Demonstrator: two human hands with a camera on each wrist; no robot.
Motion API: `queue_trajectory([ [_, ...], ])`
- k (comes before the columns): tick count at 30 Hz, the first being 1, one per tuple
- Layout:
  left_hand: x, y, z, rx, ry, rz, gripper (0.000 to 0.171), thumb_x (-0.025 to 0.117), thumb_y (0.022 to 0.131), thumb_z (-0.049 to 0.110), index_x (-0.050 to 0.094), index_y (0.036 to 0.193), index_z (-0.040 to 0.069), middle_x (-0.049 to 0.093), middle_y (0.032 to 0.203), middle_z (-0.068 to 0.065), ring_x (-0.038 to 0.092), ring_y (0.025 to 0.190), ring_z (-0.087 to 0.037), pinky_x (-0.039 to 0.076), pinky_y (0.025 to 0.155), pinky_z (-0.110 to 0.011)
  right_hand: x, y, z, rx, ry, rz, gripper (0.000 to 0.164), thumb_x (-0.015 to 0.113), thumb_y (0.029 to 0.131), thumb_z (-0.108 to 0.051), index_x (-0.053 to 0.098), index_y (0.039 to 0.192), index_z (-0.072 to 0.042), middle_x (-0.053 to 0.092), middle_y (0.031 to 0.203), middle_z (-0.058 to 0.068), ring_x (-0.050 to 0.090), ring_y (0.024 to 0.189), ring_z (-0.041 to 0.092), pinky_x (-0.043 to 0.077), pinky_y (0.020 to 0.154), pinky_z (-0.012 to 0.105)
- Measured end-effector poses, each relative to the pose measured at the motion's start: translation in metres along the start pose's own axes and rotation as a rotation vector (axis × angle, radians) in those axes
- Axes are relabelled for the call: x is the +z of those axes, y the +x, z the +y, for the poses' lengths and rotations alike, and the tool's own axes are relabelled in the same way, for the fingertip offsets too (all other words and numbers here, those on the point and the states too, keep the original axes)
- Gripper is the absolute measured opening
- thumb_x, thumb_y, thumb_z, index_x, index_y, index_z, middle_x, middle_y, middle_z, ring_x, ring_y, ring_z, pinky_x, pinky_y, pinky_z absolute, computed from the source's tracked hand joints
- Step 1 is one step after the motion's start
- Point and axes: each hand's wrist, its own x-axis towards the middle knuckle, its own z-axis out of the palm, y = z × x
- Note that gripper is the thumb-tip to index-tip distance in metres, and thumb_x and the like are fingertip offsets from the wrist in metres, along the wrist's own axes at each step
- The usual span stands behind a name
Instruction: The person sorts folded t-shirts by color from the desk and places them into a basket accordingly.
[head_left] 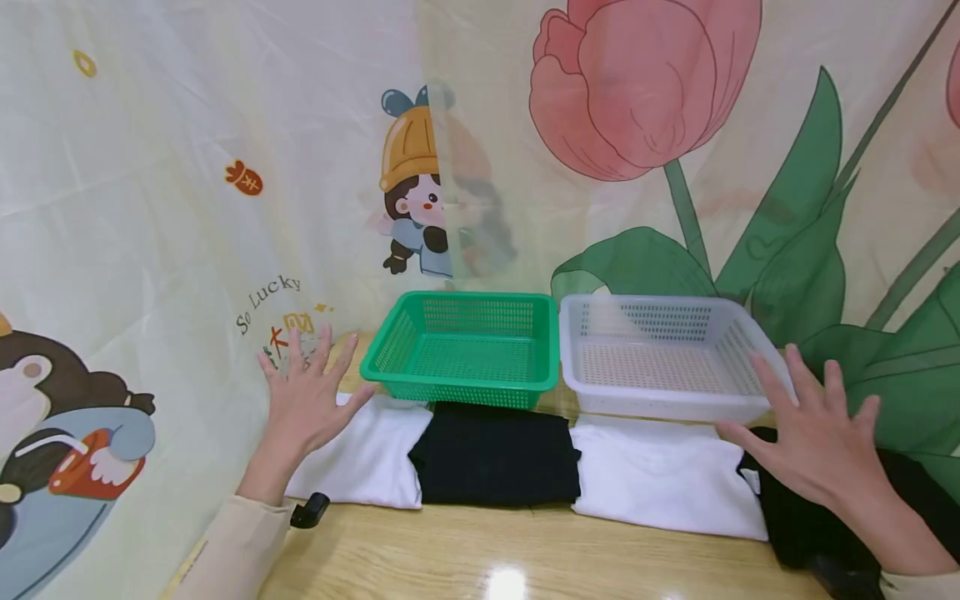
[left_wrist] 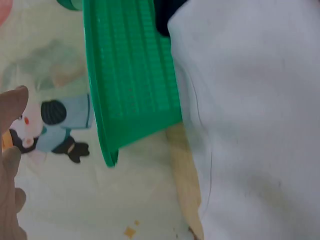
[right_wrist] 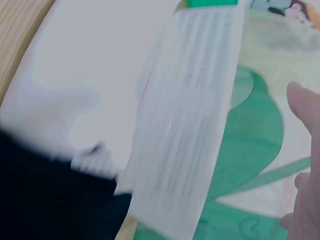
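Note:
My left hand [head_left: 307, 404] is held with fingers spread above the left folded white cloth [head_left: 375, 458], holding nothing. On the other side my right hand [head_left: 821, 442], fingers also spread, hovers over the right black cloth [head_left: 795, 525] and the end of the right white cloth [head_left: 667, 475]. Between the two white cloths lies a folded black cloth [head_left: 498, 458]. In the left wrist view, the left fingers [left_wrist: 10, 110] show at the left edge. The right wrist view has the right thumb [right_wrist: 302, 105] at its right edge.
Behind the cloths a green plastic basket [head_left: 457, 392] and a white plastic basket [head_left: 660, 404] stand side by side on the wooden table [head_left: 420, 550]. A printed curtain [head_left: 480, 192] with tulips and cartoon figures hangs right behind them and along the left.

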Motion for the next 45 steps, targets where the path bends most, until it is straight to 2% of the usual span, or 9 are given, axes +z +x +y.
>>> queue_trajectory([
  [4,-0.003,0.0,0.01,0.009,-0.12,-0.082,0.085,0.05,0.103,0.069,0.025,0.171,0.024,0.013,0.176,-0.02,0.001,0.159,-0.056,0.004,0.116,-0.084,-0.002,0.004,-0.022,-0.092,0.107,0.014,0.102,0.07,0.096,-0.058,0.021,0.169,-0.007,0.013,0.17,0.036,0.017,0.148,0.067,0.021,0.098,0.089],
  [8,-0.001,-0.003,0.016,-0.005,-0.297,-0.159,0.079,0.052,0.106,0.064,0.029,0.17,0.023,0.019,0.175,-0.022,0.021,0.155,-0.056,0.032,0.108,-0.083,-0.004,0.008,-0.049,-0.125,0.256,-0.04,0.091,0.073,0.099,-0.047,0.028,0.167,-0.006,0.02,0.167,0.037,0.027,0.145,0.065,0.031,0.096,0.088],
  [12,0.003,-0.008,0.02,-0.008,-0.462,-0.216,0.072,0.055,0.107,0.059,0.041,0.165,0.02,0.033,0.169,-0.021,0.037,0.149,-0.053,0.041,0.105,-0.077,-0.002,0.008,-0.074,-0.147,0.364,-0.104,0.081,0.073,0.101,-0.042,0.037,0.163,-0.004,0.029,0.163,0.034,0.038,0.141,0.059,0.041,0.097,0.082],
  [18,0.013,-0.015,0.03,0.0,-0.642,-0.32,0.064,0.06,0.107,0.052,0.053,0.156,0.01,0.053,0.155,-0.018,0.063,0.126,-0.04,0.055,0.097,-0.057,0.013,0.003,-0.104,-0.162,0.551,-0.221,0.067,0.071,0.104,-0.038,0.047,0.158,-0.006,0.048,0.152,0.026,0.065,0.118,0.043,0.063,0.083,0.051],
  [23,0.024,-0.014,0.042,-0.072,-0.78,-0.447,0.066,0.06,0.106,0.053,0.052,0.156,0.011,0.057,0.152,-0.019,0.064,0.124,-0.034,0.058,0.095,-0.047,0.033,0.001,-0.124,-0.075,0.669,-0.378,0.069,0.072,0.102,-0.041,0.047,0.157,-0.008,0.055,0.149,0.026,0.071,0.111,0.033,0.063,0.077,0.039],
  [30,0.038,-0.009,0.059,-0.188,-0.964,-0.569,0.065,0.062,0.106,0.05,0.05,0.157,0.012,0.06,0.146,-0.017,0.065,0.124,-0.034,0.06,0.094,-0.045,0.059,0.003,-0.144,0.157,0.967,-0.598,0.075,0.07,0.104,-0.038,0.036,0.163,-0.006,0.049,0.152,0.028,0.068,0.117,0.034,0.063,0.086,0.045],
  [37,0.045,0.0,0.069,-0.195,-0.926,-0.628,0.063,0.063,0.107,0.042,0.048,0.159,0.01,0.069,0.129,-0.012,0.069,0.103,-0.022,0.057,0.09,-0.042,0.08,0.009,-0.157,0.232,1.177,-0.699,0.074,0.061,0.109,-0.029,0.022,0.165,-0.002,0.043,0.151,0.032,0.066,0.118,0.037,0.061,0.092,0.051],
  [42,0.052,0.008,0.074,-0.183,-0.941,-0.691,0.064,0.063,0.107,0.037,0.043,0.161,0.007,0.07,0.113,-0.01,0.06,0.083,-0.019,0.05,0.082,-0.036,0.085,0.014,-0.168,0.29,1.186,-0.742,0.075,0.061,0.108,-0.028,0.02,0.166,-0.002,0.04,0.155,0.034,0.06,0.125,0.044,0.059,0.095,0.053],
  [45,0.054,0.01,0.076,-0.185,-0.944,-0.711,0.065,0.065,0.107,0.035,0.042,0.161,0.007,0.068,0.122,-0.012,0.063,0.095,-0.022,0.051,0.086,-0.039,0.084,0.018,-0.174,0.319,1.183,-0.766,0.076,0.061,0.107,-0.028,0.02,0.166,-0.003,0.038,0.159,0.036,0.055,0.133,0.052,0.058,0.098,0.056],
])
